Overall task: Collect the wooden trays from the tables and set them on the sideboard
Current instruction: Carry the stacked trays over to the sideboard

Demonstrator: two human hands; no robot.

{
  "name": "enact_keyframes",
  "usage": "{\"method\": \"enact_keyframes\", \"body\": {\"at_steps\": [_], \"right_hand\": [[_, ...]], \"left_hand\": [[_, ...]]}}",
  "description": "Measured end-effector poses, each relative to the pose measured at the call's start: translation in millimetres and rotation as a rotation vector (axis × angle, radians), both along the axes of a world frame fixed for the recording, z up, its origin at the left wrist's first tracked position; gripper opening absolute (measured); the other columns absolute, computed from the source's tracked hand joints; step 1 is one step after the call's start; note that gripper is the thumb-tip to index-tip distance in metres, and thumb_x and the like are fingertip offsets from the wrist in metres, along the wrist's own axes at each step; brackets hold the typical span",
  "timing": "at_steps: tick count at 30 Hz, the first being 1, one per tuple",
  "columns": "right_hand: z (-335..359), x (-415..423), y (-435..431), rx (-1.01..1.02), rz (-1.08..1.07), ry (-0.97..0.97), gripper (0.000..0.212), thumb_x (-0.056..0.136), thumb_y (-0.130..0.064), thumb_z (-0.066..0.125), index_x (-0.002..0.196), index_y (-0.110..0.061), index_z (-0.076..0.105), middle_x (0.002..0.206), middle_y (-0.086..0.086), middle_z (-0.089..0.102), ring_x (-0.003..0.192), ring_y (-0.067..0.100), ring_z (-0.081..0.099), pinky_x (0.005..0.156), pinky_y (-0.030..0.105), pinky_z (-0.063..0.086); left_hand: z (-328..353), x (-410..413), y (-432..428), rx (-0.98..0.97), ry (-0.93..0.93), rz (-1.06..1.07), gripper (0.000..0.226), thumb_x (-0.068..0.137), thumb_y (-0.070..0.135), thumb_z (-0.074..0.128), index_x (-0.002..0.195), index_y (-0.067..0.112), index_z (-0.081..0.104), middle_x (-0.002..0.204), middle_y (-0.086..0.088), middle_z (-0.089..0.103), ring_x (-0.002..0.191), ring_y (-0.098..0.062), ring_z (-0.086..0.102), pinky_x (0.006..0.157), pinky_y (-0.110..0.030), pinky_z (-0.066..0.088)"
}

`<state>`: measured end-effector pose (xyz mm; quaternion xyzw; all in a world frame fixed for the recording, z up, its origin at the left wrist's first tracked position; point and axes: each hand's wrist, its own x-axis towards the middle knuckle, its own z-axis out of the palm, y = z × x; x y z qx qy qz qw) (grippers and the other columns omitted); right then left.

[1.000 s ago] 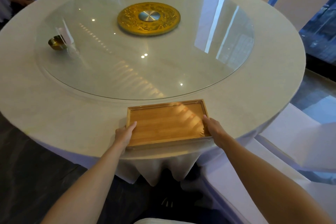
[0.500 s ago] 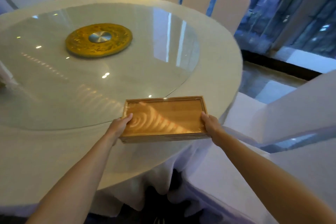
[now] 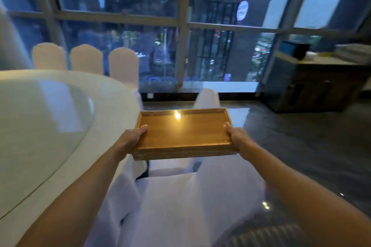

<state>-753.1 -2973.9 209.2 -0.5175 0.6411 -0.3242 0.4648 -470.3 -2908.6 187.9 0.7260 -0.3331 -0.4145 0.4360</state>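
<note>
A shallow rectangular wooden tray (image 3: 183, 131) hangs level in the air in front of me, off the table and above a white-covered chair. My left hand (image 3: 131, 138) grips its left short side, thumb inside the rim. My right hand (image 3: 236, 136) grips the right short side the same way. The tray holds nothing; a ceiling light glints on its floor. A dark wooden sideboard (image 3: 313, 88) stands at the far right against the window wall.
The round white table (image 3: 112, 106) with its glass turntable (image 3: 40, 126) lies to my left. White-covered chairs stand behind it (image 3: 86, 60) and right below the tray (image 3: 180, 196). Dark floor (image 3: 301, 142) stretches toward the sideboard, whose top carries a dark box (image 3: 295, 49) and stacked white items (image 3: 353, 51).
The tray has been lifted off the table edge and carried to the right. My view has swung from the table toward the windows and the sideboard.
</note>
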Motion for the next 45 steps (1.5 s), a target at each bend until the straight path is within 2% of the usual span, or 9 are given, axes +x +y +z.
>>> {"method": "enact_keyframes", "body": {"at_steps": [4,10,13,17,23,28,35,39,45], "right_hand": [[24,-125,7,-0.014,-0.168,-0.012,0.052,0.096,-0.04,0.035,0.124,0.002,0.048,0.122,0.021,0.056,0.107,0.032,0.055,0.096,0.041,0.042],[51,-290,34,-0.027,-0.382,-0.066,0.05,0.097,-0.038,0.036,0.128,0.0,0.044,0.116,0.017,0.053,0.111,0.032,0.052,0.103,0.044,0.041],[58,-357,42,-0.06,-0.469,-0.099,0.05,0.097,-0.035,0.038,0.127,0.003,0.049,0.113,0.016,0.055,0.105,0.03,0.052,0.098,0.04,0.041],[65,-430,43,-0.093,-0.569,-0.143,0.048,0.097,-0.034,0.039,0.123,0.005,0.052,0.127,0.023,0.056,0.118,0.035,0.052,0.106,0.045,0.039],[52,-518,19,-0.133,-0.686,-0.153,0.048,0.097,-0.033,0.038,0.121,0.007,0.052,0.127,0.023,0.056,0.118,0.036,0.052,0.107,0.047,0.038],[33,-588,-43,-0.117,-0.735,-0.155,0.046,0.097,-0.032,0.039,0.12,0.006,0.053,0.127,0.025,0.056,0.118,0.037,0.052,0.105,0.045,0.039],[39,-692,-187,-0.121,-0.749,-0.136,0.048,0.097,-0.034,0.038,0.121,0.005,0.052,0.125,0.021,0.057,0.116,0.035,0.052,0.094,0.036,0.041],[51,-755,-258,-0.135,-0.768,-0.128,0.051,0.097,-0.036,0.037,0.124,0.005,0.05,0.127,0.019,0.056,0.116,0.033,0.052,0.097,0.038,0.041],[50,-850,-355,-0.125,-0.771,-0.118,0.051,0.097,-0.035,0.037,0.126,0.006,0.047,0.129,0.02,0.054,0.118,0.034,0.051,0.097,0.038,0.04]], "left_hand": [[22,-119,-45,-0.014,0.005,-0.161,0.051,0.09,0.041,0.051,0.122,0.001,0.049,0.109,-0.019,0.057,0.092,-0.03,0.054,0.079,-0.036,0.045],[53,-289,-94,-0.011,0.115,-0.426,0.029,0.09,0.036,0.054,0.102,0.009,0.054,0.075,-0.009,0.056,0.061,-0.02,0.053,0.044,-0.024,0.05],[63,-358,-117,-0.003,0.111,-0.526,0.028,0.089,0.037,0.055,0.093,0.01,0.058,0.074,-0.01,0.059,0.06,-0.022,0.055,0.054,-0.029,0.048],[76,-442,-146,-0.039,0.054,-0.6,0.03,0.086,0.041,0.057,0.075,0.013,0.058,0.073,-0.009,0.06,0.058,-0.022,0.057,0.052,-0.027,0.047],[71,-548,-199,-0.033,0.002,-0.685,0.031,0.084,0.042,0.058,0.092,0.012,0.057,0.079,-0.007,0.061,0.067,-0.022,0.059,0.058,-0.029,0.047],[50,-626,-272,-0.014,0.0,-0.754,0.043,0.085,0.042,0.057,0.111,0.008,0.058,0.101,-0.013,0.062,0.086,-0.027,0.059,0.069,-0.034,0.047],[52,-737,-422,-0.026,-0.016,-0.764,0.053,0.084,0.044,0.057,0.118,0.003,0.057,0.09,-0.012,0.062,0.068,-0.021,0.059,0.057,-0.029,0.046],[67,-801,-501,-0.052,0.001,-0.792,0.057,0.084,0.04,0.059,0.122,-0.001,0.055,0.105,-0.018,0.063,0.08,-0.026,0.06,0.071,-0.034,0.048],[61,-896,-595,-0.035,-0.012,-0.784,0.058,0.084,0.042,0.058,0.123,-0.001,0.054,0.101,-0.017,0.062,0.068,-0.022,0.06,0.057,-0.029,0.047]]}}
